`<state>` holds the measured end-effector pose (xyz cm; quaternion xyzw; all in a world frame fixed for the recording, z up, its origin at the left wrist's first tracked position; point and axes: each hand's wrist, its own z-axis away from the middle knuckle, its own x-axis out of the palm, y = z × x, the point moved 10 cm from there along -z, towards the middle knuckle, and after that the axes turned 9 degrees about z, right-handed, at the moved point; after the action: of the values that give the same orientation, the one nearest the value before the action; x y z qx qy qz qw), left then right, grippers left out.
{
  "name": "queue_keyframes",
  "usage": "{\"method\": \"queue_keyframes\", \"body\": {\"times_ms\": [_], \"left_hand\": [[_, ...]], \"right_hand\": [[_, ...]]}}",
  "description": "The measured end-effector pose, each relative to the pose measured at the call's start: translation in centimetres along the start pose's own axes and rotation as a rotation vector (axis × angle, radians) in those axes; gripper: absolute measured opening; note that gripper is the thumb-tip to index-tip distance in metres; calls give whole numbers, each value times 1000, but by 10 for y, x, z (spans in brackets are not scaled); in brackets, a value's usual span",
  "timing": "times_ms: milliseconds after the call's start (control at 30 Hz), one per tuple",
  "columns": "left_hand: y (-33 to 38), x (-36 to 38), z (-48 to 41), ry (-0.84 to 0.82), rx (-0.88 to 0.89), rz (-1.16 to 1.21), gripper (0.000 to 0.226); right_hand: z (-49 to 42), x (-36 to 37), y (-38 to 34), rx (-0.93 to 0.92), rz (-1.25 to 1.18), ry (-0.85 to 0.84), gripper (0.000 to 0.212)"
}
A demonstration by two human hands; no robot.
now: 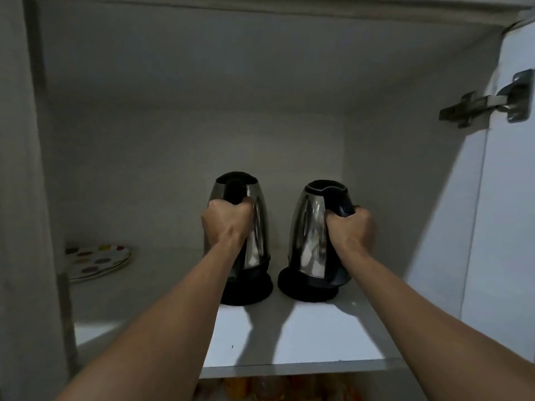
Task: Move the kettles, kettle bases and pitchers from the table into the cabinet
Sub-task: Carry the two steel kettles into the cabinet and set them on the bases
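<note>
While each grip (227, 218) (351, 224) wraps a handle, kettles (257, 227) (308, 233) upright on bases (254, 290) (301, 287)

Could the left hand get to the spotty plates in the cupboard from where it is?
Probably yes, but not right now. The left hand is gripping the left kettle. The spotty plates sit further left on the same shelf, with nothing between, so it must let go first.

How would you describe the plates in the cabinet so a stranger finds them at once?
Look along the white cabinet shelf to its far left, away from both steel kettles. A short stack of plates lies there, the only flat things, marked with coloured dots.
</note>
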<state>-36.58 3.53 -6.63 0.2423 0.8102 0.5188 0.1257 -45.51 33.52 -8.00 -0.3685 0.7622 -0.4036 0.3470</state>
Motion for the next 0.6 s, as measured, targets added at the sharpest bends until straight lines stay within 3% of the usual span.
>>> {"method": "queue_keyframes", "body": {"times_ms": [167, 300, 600], "left_hand": [[-33, 25, -21, -21, -15, -112, 38], [-57, 33, -29, -26, -61, -73, 36], [-50, 37, -24, -17, -67, -65, 35]], "right_hand": [[-21, 35, 18, 27, 41, 11, 20], [-30, 53, 28, 57, 42, 1, 18], [-35, 64, 22, 24, 98, -76, 31]]}}
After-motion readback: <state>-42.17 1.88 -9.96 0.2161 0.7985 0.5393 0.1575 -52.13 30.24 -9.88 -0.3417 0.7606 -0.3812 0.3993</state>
